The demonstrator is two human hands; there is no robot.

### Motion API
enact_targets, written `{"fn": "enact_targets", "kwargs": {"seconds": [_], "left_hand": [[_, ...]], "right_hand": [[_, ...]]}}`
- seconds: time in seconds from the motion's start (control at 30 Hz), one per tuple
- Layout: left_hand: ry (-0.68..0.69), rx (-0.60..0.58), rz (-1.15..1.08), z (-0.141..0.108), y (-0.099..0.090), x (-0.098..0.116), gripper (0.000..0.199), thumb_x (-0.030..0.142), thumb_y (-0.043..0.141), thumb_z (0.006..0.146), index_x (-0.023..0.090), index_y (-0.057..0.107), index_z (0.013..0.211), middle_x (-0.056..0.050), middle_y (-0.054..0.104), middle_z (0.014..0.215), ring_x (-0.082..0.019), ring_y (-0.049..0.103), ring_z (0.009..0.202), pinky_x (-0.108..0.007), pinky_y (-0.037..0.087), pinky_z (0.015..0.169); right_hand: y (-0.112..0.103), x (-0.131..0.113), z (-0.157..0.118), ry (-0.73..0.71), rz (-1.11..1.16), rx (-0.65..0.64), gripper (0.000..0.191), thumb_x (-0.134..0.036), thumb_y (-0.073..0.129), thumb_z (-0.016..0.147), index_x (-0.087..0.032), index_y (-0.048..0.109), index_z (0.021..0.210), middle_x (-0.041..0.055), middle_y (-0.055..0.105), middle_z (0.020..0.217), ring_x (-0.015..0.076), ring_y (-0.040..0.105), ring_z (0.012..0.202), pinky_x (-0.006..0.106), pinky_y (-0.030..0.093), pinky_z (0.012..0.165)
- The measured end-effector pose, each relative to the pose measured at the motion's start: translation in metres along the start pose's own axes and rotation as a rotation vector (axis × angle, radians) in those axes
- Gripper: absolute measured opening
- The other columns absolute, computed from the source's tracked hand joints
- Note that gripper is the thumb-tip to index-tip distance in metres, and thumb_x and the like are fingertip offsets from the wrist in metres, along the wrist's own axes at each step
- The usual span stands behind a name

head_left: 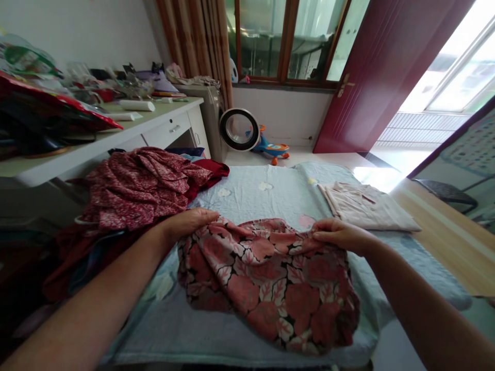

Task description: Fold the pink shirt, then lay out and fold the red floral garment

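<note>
A pink, black and white floral garment [270, 278] hangs between my two hands, over the near part of a bed with a pale blue sheet [255, 188]. My left hand [199, 219] is closed on its upper left corner. At the upper right corner, my right hand [336, 234] pinches the cloth between thumb and fingers. The garment's top edge sags a little between them, and its lower part drapes down over the sheet. Whether it is a blouse or another kind of garment I cannot tell.
A heap of red patterned clothes [143, 185] lies to the left, beside a cluttered desk [166, 126]. On the right rests a folded beige garment [365, 203]. Beyond the bed stand a washing machine with its round door [253, 129] swung out, a toy ride-on [273, 148] and a dark red door [348, 87].
</note>
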State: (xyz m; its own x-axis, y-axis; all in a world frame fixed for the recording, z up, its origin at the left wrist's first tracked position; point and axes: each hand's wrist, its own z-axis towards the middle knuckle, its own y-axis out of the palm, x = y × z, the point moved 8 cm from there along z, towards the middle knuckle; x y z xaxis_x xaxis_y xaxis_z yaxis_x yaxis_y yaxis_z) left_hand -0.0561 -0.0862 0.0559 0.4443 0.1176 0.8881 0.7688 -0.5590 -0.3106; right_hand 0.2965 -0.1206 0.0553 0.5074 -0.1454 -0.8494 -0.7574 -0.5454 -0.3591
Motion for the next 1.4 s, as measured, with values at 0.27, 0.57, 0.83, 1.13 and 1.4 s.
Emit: {"fn": "enact_targets", "kwargs": {"seconds": [0.27,0.57,0.83,1.13,1.4], "left_hand": [[0.105,0.247,0.235,0.069,-0.069,0.027,0.035,0.050,0.067,0.071,0.016,0.065,0.078,0.000,0.061,0.071,-0.015,0.055,0.069,-0.025,0.048,0.066],[0.369,0.816,0.824,0.139,-0.101,0.068,0.025,0.015,0.046,0.082,0.018,0.064,0.099,-0.009,0.058,0.110,-0.021,0.058,0.100,-0.031,0.046,0.090],[-0.144,0.173,0.808,0.195,-0.077,-0.016,0.048,0.032,0.073,0.060,0.016,0.066,0.105,-0.003,0.070,0.083,-0.017,0.060,0.070,-0.022,0.043,0.060],[-0.184,0.315,0.609,0.211,-0.085,-0.015,0.006,0.017,0.065,0.062,0.015,0.067,0.067,-0.001,0.059,0.056,-0.015,0.055,0.058,-0.024,0.040,0.059],[-0.322,0.273,0.354,0.214,-0.082,-0.030,0.019,0.031,0.070,0.068,0.014,0.063,0.071,0.001,0.052,0.049,-0.012,0.046,0.040,-0.026,0.038,0.045]], "right_hand": [[-0.082,-0.023,0.058,-0.041,-0.267,0.249,0.022,-0.035,0.063,0.074,-0.017,0.065,0.087,-0.0004,0.059,0.065,0.0111,0.048,0.053,0.023,0.035,0.048],[-0.124,-0.040,0.123,-0.202,-0.804,0.936,0.025,-0.018,0.049,0.082,-0.016,0.068,0.098,0.0132,0.062,0.105,0.0250,0.055,0.100,0.036,0.044,0.088],[-0.122,0.014,0.198,0.184,-0.905,0.306,0.037,-0.043,0.055,0.087,-0.012,0.076,0.088,0.0128,0.072,0.082,0.0202,0.064,0.077,0.026,0.044,0.067],[-0.111,0.012,0.222,0.198,-0.899,0.209,0.019,-0.024,0.065,0.074,-0.016,0.078,0.085,0.0035,0.071,0.070,0.0147,0.061,0.064,0.022,0.041,0.058],[-0.129,0.003,0.236,0.225,-0.893,0.364,0.031,-0.020,0.053,0.082,-0.012,0.073,0.104,0.0124,0.074,0.091,0.0185,0.067,0.078,0.023,0.044,0.064]]}}
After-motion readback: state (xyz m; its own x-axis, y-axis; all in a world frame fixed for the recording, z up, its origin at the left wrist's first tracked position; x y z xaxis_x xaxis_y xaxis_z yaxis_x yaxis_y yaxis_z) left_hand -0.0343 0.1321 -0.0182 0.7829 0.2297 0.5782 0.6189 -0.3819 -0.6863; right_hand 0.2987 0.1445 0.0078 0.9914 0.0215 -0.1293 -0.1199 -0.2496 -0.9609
